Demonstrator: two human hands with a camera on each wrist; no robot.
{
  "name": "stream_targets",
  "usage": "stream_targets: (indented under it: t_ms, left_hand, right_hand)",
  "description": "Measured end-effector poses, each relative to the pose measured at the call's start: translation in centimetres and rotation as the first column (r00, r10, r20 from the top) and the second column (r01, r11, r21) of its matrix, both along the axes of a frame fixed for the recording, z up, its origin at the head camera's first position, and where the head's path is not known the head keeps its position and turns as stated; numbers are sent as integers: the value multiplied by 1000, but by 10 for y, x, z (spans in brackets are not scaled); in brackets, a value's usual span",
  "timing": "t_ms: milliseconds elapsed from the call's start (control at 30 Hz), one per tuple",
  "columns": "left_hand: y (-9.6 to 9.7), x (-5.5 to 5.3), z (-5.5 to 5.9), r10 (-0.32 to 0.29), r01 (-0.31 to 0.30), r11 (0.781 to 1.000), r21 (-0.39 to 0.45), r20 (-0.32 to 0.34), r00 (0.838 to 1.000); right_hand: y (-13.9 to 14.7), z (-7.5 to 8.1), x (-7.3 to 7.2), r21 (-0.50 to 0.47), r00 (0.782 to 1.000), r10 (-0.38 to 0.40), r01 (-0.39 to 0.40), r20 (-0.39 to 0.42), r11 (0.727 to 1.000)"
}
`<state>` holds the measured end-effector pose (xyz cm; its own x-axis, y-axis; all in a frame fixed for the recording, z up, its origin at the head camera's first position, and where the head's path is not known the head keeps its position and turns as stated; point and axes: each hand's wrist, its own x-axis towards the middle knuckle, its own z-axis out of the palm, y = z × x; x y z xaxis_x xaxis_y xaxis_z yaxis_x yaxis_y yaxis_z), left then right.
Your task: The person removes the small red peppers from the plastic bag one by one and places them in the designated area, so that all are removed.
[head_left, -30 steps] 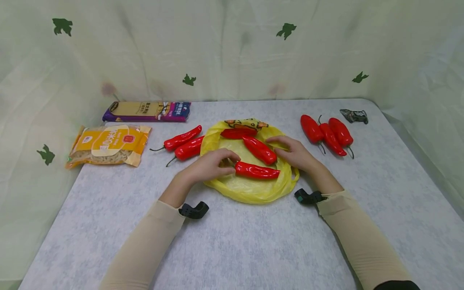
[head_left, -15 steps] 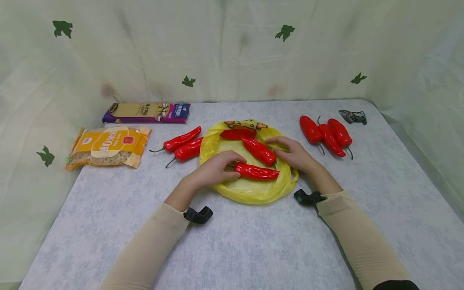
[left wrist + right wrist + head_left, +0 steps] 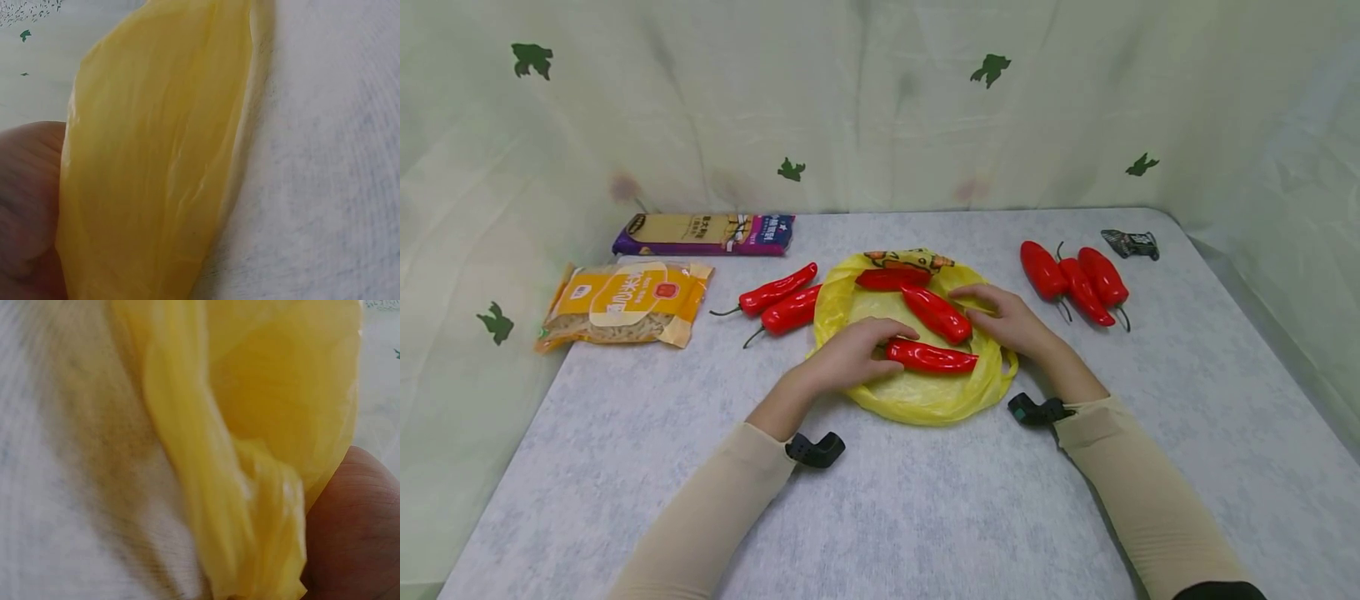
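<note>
A yellow plastic bag (image 3: 925, 410), spread open in the middle of the table, holds three red chili peppers. My left hand (image 3: 850, 357) reaches over the bag's left rim, fingers and thumb apart on either side of the stem end of the nearest chili pepper (image 3: 932, 357). Over the right rim lies my right hand (image 3: 1011, 321), its fingers extended beside the middle chili pepper (image 3: 936, 313). The third chili pepper (image 3: 891, 278) lies at the back of the bag. Both wrist views show mostly bag wall (image 3: 144, 162), with part of each hand behind it; fingertip contact is hidden.
Two chili peppers (image 3: 777, 289) lie left of the bag, and three more (image 3: 1081, 288) to its right. An orange food packet (image 3: 625, 302) and a long purple packet (image 3: 703, 234) rest at the left. A small dark wrapped item (image 3: 1131, 242) sits at the back right.
My left hand has shifted to the right and slightly toward me, farther over the pepper's stem end. That pepper stays in place. My right hand has hardly moved.
</note>
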<state>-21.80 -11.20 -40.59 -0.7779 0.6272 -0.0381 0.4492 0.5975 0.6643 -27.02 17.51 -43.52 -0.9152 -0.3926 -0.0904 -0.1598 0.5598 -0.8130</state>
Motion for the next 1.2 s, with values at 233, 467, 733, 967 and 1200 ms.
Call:
stream_targets:
  t_ms: [233, 467, 733, 967, 1200]
  left_hand:
    - [2, 1, 0, 4, -4, 1000, 1, -14, 1000]
    - [4, 2, -1, -35, 30, 997, -65, -73, 997]
    - [9, 6, 0, -57, 50, 992, -114, -61, 997]
    - [13, 7, -1, -37, 32, 993, -110, -45, 998]
    - [11, 9, 1, -21, 18, 996, -82, -38, 999]
  right_hand:
    - [0, 0, 0, -8, 1000, -3, 3, 0, 1000]
    - [0, 1, 0, -1, 1000, -3, 3, -1, 1000]
    - [0, 2, 0, 6, 1000, 0, 0, 4, 1000]
    - [1, 3, 1, 6, 1000, 20, -20, -3, 1000]
    - [0, 2, 3, 3, 1000, 10, -9, -22, 1000]
